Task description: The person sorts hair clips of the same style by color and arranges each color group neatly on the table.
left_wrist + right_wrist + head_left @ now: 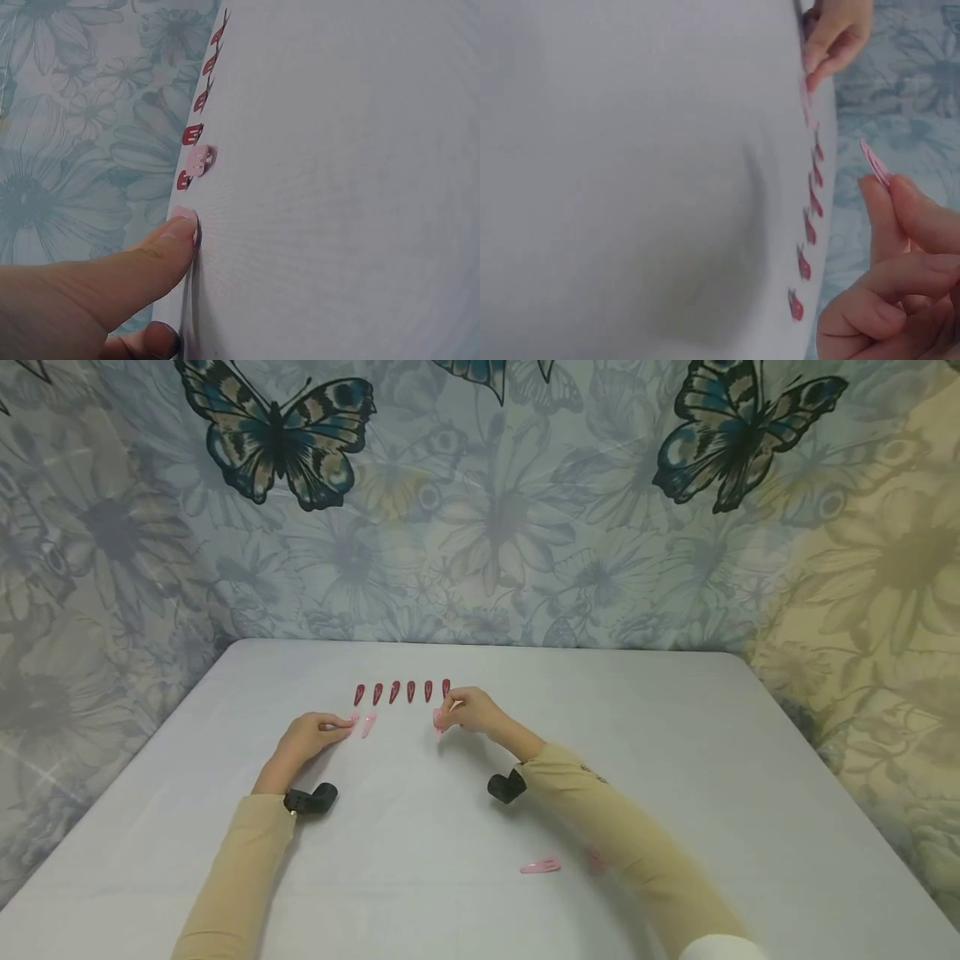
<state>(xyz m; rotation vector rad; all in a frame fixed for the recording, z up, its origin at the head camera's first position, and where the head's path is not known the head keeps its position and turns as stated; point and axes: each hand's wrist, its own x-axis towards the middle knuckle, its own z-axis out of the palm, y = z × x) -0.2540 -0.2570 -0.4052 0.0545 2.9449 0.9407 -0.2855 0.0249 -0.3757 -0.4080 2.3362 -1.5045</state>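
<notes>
Several dark red snap hair clips (411, 692) lie in a row towards the far side of the white table. Below the row's left end, my left hand (306, 737) pinches a pink hair clip (184, 213) at the tabletop between thumb and finger. Just right of it lies a second pink hair clip (368, 725). Near the row's right end, my right hand (471, 710) holds another pink hair clip (875, 163) between thumb and forefinger, raised off the table.
Closer to me lies a pink hair clip (541, 866), with another pink clip (596, 860) partly hidden beside my right sleeve. Flowered cloth with butterflies (498, 527) hangs behind the table (420, 860). Black cameras (311, 799) sit on both wrists.
</notes>
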